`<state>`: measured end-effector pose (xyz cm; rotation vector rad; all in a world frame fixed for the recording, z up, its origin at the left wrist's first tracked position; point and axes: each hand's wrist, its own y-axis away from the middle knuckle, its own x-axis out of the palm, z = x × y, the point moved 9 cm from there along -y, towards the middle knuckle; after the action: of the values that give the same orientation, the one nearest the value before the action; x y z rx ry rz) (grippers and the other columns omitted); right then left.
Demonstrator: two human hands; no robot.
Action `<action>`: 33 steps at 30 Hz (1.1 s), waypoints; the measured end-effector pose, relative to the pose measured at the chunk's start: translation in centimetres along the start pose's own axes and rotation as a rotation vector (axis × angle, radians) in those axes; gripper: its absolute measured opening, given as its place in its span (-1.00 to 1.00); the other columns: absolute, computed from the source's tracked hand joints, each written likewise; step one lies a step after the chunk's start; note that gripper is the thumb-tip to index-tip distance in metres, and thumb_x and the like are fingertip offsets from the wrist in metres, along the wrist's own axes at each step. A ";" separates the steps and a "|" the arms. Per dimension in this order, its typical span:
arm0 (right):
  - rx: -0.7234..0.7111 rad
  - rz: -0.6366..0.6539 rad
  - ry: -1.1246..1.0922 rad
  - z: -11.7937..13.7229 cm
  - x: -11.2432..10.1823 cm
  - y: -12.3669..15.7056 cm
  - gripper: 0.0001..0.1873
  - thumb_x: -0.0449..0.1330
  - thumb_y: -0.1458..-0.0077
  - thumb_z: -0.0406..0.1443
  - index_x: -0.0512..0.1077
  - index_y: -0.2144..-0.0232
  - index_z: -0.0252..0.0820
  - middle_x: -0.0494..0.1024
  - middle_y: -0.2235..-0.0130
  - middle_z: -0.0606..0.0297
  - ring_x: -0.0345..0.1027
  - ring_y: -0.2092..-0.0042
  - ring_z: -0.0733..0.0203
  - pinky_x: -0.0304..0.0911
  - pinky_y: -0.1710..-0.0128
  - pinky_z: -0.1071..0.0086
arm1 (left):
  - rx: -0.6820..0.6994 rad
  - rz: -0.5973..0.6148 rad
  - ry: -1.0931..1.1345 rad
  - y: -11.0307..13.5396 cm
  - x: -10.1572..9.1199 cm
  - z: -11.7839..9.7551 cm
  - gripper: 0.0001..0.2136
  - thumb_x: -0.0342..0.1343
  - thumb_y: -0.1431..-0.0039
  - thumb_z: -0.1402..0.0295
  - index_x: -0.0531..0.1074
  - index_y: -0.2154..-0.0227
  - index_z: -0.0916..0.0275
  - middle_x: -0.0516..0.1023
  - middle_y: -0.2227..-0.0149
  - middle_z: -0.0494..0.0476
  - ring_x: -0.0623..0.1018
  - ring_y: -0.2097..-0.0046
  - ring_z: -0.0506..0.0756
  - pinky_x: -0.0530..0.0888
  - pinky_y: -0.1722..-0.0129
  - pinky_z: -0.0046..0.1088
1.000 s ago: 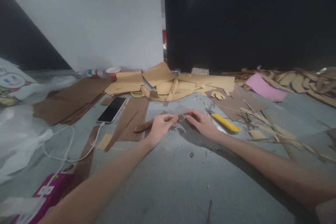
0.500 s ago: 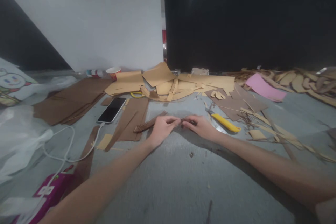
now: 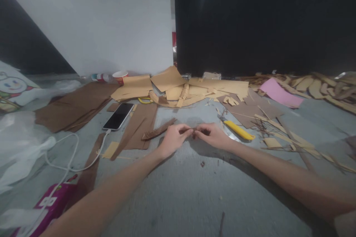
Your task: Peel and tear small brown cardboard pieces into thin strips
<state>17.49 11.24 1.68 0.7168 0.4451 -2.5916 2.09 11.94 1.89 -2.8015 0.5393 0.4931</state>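
Note:
Over the grey surface, my left hand (image 3: 172, 141) and my right hand (image 3: 213, 137) meet fingertip to fingertip, both pinched closed. Between them is a small dark brown piece (image 3: 194, 132), mostly covered by the fingers; its exact kind is hard to make out. Beside my left hand lies a brown strip with a ridged, pointed end (image 3: 151, 133), partly resting on a flat brown sheet (image 3: 136, 126). A yellow utility knife (image 3: 239, 130) lies just beyond my right wrist. Tiny brown scraps (image 3: 202, 164) are scattered below the hands.
On the left are a phone (image 3: 119, 116) on a white cable, a magenta power strip (image 3: 52, 202) and plastic bags (image 3: 22, 144). Tan cardboard pieces (image 3: 222, 85) and a paper cup (image 3: 120, 77) stand at the back. Thin strips (image 3: 294, 140) and pink paper (image 3: 280, 92) lie right.
My left hand has shifted slightly right, its fingertips now meeting those of my right hand at the small brown piece. The things lying around have stayed put.

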 end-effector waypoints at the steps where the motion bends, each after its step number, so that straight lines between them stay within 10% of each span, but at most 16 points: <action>1: 0.002 0.006 0.007 0.0 0.1 0.0 -0.59 0.18 -0.42 -0.05 0.58 0.38 -0.15 0.60 0.42 0.31 0.36 0.38 0.24 0.22 0.35 0.39 | 0.000 -0.002 -0.004 0.0 0.0 0.0 -0.68 0.26 -0.35 0.06 0.68 0.32 0.21 0.75 0.29 0.17 0.68 0.22 0.18 0.51 0.15 -0.36; 33: -0.041 -0.118 0.048 0.0 -0.7 -0.1 -0.44 0.03 -0.51 0.11 0.50 0.34 -0.11 0.52 0.44 0.32 0.35 0.39 0.22 0.26 0.32 0.38 | 0.027 0.078 -0.132 0.5 0.9 -0.6 -0.61 0.10 -0.46 0.08 0.62 0.39 0.19 0.67 0.40 0.08 0.56 0.35 0.12 0.36 0.25 -0.38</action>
<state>18.02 11.58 2.07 0.7606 0.5703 -2.6711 2.81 10.99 2.03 -2.7066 0.6236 0.6758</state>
